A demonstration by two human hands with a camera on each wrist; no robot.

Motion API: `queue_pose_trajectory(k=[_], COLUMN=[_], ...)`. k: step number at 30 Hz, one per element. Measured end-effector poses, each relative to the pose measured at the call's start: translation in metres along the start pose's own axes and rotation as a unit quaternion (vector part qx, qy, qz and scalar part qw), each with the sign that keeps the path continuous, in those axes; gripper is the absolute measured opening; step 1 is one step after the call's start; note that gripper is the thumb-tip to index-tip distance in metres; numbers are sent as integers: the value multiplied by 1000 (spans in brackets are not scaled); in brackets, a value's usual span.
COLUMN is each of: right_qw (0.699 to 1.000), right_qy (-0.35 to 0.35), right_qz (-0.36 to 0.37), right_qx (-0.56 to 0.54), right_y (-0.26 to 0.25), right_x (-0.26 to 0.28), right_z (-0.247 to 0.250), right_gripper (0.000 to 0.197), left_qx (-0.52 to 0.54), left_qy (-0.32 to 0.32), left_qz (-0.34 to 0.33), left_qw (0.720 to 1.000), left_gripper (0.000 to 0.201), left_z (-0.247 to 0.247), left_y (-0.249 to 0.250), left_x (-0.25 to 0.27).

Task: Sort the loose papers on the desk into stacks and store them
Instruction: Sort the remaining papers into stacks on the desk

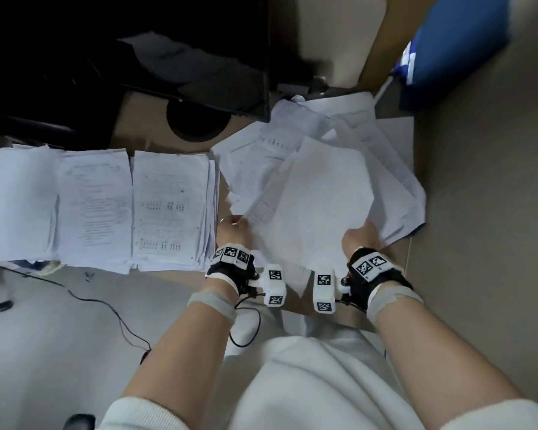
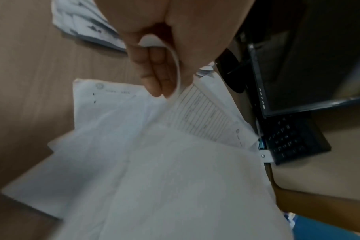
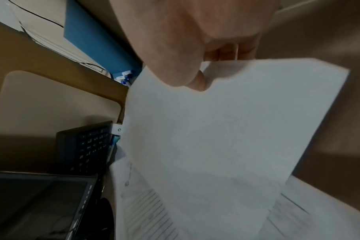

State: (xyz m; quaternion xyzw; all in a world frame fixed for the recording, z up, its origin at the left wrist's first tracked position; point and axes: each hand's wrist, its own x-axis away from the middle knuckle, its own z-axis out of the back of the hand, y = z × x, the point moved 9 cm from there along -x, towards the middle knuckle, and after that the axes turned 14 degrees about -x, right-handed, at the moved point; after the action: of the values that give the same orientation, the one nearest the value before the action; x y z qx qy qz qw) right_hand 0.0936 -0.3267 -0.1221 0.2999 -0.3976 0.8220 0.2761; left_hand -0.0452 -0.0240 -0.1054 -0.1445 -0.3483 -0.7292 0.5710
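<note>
A white sheet (image 1: pixel 317 206) is held up over a loose heap of papers (image 1: pixel 382 141) on the right of the desk. My left hand (image 1: pixel 234 226) pinches its near left corner, the paper edge (image 2: pixel 176 65) curling over my fingers (image 2: pixel 154 71). My right hand (image 1: pixel 361 235) pinches the near right corner of the same sheet (image 3: pixel 226 129), thumb on top. A lined form (image 2: pixel 206 120) lies just under it. Three neat stacks (image 1: pixel 171 209) lie side by side on the desk's left.
A dark monitor (image 1: pixel 180 48) with a round base (image 1: pixel 198 122) stands at the back. A black keyboard (image 2: pixel 292 139) lies beyond the heap. A blue folder (image 1: pixel 457 41) sits at the back right. A thin cable (image 1: pixel 106 308) trails off the desk's near edge.
</note>
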Motion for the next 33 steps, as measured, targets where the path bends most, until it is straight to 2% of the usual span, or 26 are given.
queue_pose_trajectory(k=[4,7,9,11,13,16,20,24,27,30,33], right_qw=[997,996,995,995,993,994,999,998,995,997,992], right_qy=[72,68,72,68,74,74,27,-4,5,-55,-123], right_qz=[-23,-27,-25,-15,-13,-17,-31,-27,-3,1,-3], right_qx=[14,42,60,73,90,81,33,49,101,52,11], right_y=[-12,-22,-28,-39,-47,-58,-75,-82,-89,-87,-72], right_x=[-18,-25,-28,-35,-42,-57,-82,-102,-106,-104,-95], right_z=[30,39,41,38,38,38,32,30,35,16,-16], right_gripper=[40,44,44,41,41,54,83,86,83,86,97], left_qx=[36,38,22,-8,-32,25,89,66,54,62,83], left_qy=[1,-74,-123,-136,-157,-189,-195,-200,-211,-214,-212], left_qz=[45,57,46,30,29,33,45,36,32,48,69], left_qw=[998,995,991,990,987,981,976,977,976,974,971], left_gripper=[24,19,27,34,32,37,46,44,58,49,54], left_z=[-11,-39,-52,-52,-55,-68,-80,-88,-97,-100,-98], left_y=[-5,4,15,30,43,64,87,99,100,96,90], left_x=[-7,-8,-8,-11,-11,-14,-17,-21,-21,-23,-20])
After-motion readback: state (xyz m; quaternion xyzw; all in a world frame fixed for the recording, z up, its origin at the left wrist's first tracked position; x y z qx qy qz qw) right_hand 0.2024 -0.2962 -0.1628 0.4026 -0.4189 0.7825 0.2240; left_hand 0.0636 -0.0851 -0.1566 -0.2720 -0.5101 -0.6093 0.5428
